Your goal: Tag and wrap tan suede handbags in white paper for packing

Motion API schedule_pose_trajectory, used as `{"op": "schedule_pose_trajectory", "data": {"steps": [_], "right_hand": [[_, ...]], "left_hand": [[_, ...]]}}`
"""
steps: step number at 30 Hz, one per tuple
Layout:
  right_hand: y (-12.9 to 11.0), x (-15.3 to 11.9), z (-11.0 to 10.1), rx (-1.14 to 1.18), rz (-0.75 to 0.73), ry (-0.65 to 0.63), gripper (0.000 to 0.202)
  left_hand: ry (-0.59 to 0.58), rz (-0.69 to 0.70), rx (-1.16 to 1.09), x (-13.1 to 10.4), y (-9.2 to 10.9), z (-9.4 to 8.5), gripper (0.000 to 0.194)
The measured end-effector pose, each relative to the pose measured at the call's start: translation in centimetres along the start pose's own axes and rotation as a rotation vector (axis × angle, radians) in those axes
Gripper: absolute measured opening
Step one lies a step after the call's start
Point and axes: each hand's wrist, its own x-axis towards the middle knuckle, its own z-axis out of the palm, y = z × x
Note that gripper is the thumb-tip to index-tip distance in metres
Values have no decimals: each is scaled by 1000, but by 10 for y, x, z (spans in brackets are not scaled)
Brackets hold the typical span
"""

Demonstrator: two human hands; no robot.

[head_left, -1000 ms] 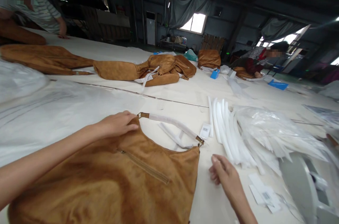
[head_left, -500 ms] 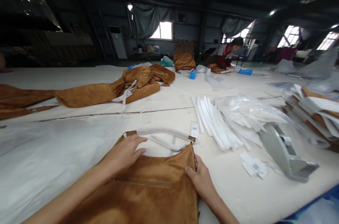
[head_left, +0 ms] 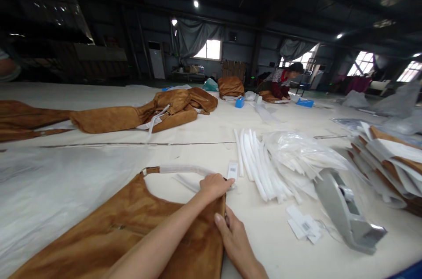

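A brown suede-like handbag (head_left: 99,226) lies on the pale table in front of me. Its strap (head_left: 184,168) is wrapped in white padding and arches beyond the bag's top edge. My left hand (head_left: 215,187) reaches across the bag and closes on the strap's right end, hiding the fitting there. Close by it is a white barcode tag (head_left: 232,171). My right hand (head_left: 234,236) grips the bag's right side edge, thumb on the front face and fingers behind. A zip slit on the front is partly covered by my left forearm.
White foam tubes (head_left: 255,164) and clear plastic bags (head_left: 296,149) lie to the right. Nearer are a grey tape dispenser (head_left: 346,208) and loose tags (head_left: 303,225). Brown bags (head_left: 105,117) lie at far left; stacked brown-and-white pieces (head_left: 385,160) are at right. A co-worker (head_left: 281,83) leans over the table's far side.
My left hand has moved right, from the strap's left end to its right end, and has closed there. My right hand keeps its hold on the bag's side. The view has shifted slightly.
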Motion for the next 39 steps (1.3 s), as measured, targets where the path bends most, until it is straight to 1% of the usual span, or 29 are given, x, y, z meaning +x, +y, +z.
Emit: {"op": "schedule_pose_trajectory", "data": {"steps": [1,2,3,4,6,7,8,10,11,12,14,15,16,18,20,21,23,24,25,26,27,29,30,32,34,35,37,39], "right_hand": [[2,2,-6,-29,32,-13,39],[5,5,-13,-76,55,4,43],[8,9,-21,-143,51,50,44],[11,16,-29,-226,10,114,41],[18,33,-43,-435,-150,251,35],[21,43,-49,-547,-226,294,41],[23,53,-52,-650,-275,312,51],[22,72,-55,-806,-312,287,64],[20,81,-55,-857,-319,257,65],[16,87,-53,-892,-327,219,61],[6,95,-50,-925,-339,141,40],[1,96,-49,-929,-339,108,29],[-5,95,-48,-926,-340,80,24],[-15,90,-48,-895,-354,34,24],[-24,86,-47,-837,-386,15,23],[-27,85,-46,-809,-399,12,26],[-33,88,-44,-763,-393,-9,41],[-35,91,-43,-748,-378,-37,48],[-37,94,-43,-738,-361,-74,50],[-38,97,-43,-732,-347,-112,46],[-39,99,-43,-730,-341,-144,37],[-42,98,-44,-764,-347,-175,16],[-44,94,-44,-800,-349,-169,17],[-49,80,-44,-888,-356,-143,22],[-54,64,-43,-928,-348,-133,21],[-55,56,-42,-899,-329,-138,23],[-52,44,-39,-716,-251,-142,28],[-41,36,-33,-440,-151,-91,30]], "left_hand": [[6,-23,-27,1,0,4,42],[13,-43,-57,2,-1,7,35],[22,-57,-88,3,-2,9,28],[33,-66,-120,4,-4,11,24],[56,-68,-188,4,-8,13,20],[71,-62,-225,4,-11,14,21],[88,-52,-262,3,-14,14,24],[133,-23,-338,0,-19,12,28],[158,-3,-375,-2,-21,11,28],[182,21,-409,-4,-24,9,29],[228,79,-475,-8,-28,5,29],[249,106,-506,-11,-29,2,29],[267,128,-538,-14,-30,0,30],[290,157,-600,-19,-32,-5,31],[287,182,-653,-24,-32,-10,34],[282,199,-672,-26,-31,-12,35],[294,244,-688,-29,-29,-16,35],[314,268,-686,-30,-29,-18,35],[340,287,-681,-31,-28,-20,35],[365,292,-680,-31,-28,-21,35],[386,281,-687,-32,-30,-22,36],[391,216,-734,-34,-34,-24,38],[376,180,-777,-36,-35,-24,39],[309,116,-909,-40,-36,-26,41],[200,47,-1094,-44,-31,-28,44],[149,14,-1184,-46,-26,-29,46],[96,-31,-1302,-46,-15,-32,49],[106,-7,-1327,-42,-6,-29,51]]}}
